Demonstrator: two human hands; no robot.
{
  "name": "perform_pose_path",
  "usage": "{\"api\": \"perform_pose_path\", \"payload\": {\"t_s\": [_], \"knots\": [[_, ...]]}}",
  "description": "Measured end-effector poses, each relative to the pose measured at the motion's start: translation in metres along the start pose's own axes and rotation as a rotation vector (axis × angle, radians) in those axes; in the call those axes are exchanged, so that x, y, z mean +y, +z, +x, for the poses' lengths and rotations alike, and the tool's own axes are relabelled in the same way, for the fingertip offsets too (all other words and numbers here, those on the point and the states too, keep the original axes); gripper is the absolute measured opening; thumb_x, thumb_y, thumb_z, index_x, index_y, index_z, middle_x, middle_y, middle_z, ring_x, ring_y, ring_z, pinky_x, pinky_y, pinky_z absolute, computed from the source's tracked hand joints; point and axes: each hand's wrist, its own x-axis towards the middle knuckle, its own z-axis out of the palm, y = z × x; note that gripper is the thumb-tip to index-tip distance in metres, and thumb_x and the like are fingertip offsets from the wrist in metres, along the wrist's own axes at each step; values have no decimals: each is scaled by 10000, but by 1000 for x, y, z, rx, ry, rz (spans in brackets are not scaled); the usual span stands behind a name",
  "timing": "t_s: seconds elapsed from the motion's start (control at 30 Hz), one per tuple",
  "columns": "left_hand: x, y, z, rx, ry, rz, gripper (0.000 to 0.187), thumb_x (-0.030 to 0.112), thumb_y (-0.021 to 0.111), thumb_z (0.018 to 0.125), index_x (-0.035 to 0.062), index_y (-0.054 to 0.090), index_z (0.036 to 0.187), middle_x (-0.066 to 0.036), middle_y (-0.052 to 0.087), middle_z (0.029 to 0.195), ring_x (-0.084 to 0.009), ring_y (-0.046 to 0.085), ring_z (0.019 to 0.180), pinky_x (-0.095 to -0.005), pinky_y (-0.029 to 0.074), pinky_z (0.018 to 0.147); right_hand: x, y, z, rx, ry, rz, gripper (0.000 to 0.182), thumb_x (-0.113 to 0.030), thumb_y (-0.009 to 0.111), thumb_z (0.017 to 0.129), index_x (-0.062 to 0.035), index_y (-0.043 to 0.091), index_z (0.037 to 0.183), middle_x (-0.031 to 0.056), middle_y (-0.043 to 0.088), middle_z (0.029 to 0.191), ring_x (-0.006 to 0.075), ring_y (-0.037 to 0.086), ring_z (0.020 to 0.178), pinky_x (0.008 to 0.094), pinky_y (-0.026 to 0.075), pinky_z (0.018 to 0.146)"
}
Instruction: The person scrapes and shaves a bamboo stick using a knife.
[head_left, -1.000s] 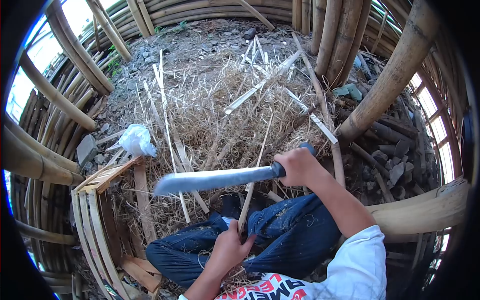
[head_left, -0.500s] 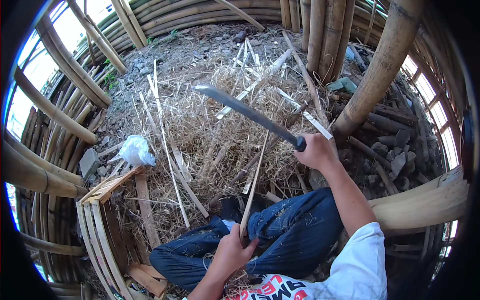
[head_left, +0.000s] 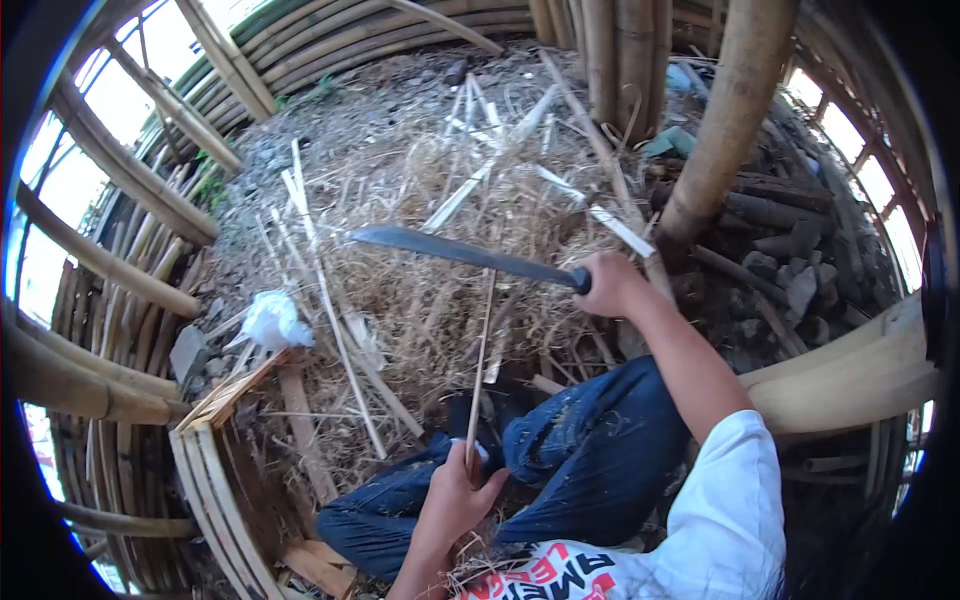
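My right hand [head_left: 611,285] is wrapped round the dark handle of a machete [head_left: 465,252], whose long blade points left across the middle of the view. In my left hand [head_left: 462,496] is the lower end of a thin bamboo strip [head_left: 482,365], held between thumb and fingers just above my lap. The strip stands nearly upright, and its upper end meets the blade near the middle in this view. Under both hands are my crossed legs in dark blue trousers [head_left: 600,450], dusted with shavings.
A heap of curly bamboo shavings [head_left: 410,310] covers the ground ahead, with pale split strips [head_left: 322,270] across it. At left stand a wooden crate [head_left: 215,500] and a white plastic bag [head_left: 275,320]. Thick bamboo posts [head_left: 735,130] and rubble [head_left: 800,285] are at right.
The machete has swung lower and flatter, its tip shifting left and down. The bamboo strip has turned more upright. The whole view has shifted slightly.
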Motion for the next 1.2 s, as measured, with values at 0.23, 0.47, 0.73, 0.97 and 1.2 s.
{"api": "perform_pose_path", "payload": {"t_s": [0.23,0.47,0.73,0.97,1.2], "knots": [[-23,12,0,24,10,-60,376,95,787,728,44,424,811,20,420,680,-60,368,614,-232,319,513,-32,4,-21,77,-231,-34,211,-208,671,641,-99,661,821,161,684,795,332,684,808,446,544,760],[-27,7,-3,60,41,-32,395,157,793,735,18,431,811,-72,457,579,-153,404,480,-313,342,459,-27,3,4,118,-225,-94,181,-197,672,648,-98,656,800,137,687,778,306,693,775,428,551,751],[-21,9,4,-11,111,23,398,192,797,747,22,454,857,-95,480,589,-212,460,469,-339,392,473,-31,14,-16,175,-153,-92,213,-223,670,671,-92,669,839,170,680,782,354,676,778,445,543,780],[-8,-8,-4,-17,-40,-29,394,209,796,742,35,452,828,-32,405,573,-140,370,508,-306,341,482,-42,9,7,49,-454,-165,230,-226,705,607,-128,681,813,112,688,760,312,682,749,422,546,703],[-21,-5,9,-23,50,-94,401,225,796,748,28,461,847,-64,459,583,-160,405,515,-318,367,495,-13,12,-4,195,-105,-125,192,-215,683,651,-104,662,805,148,676,750,336,677,746,454,543,723]]}}
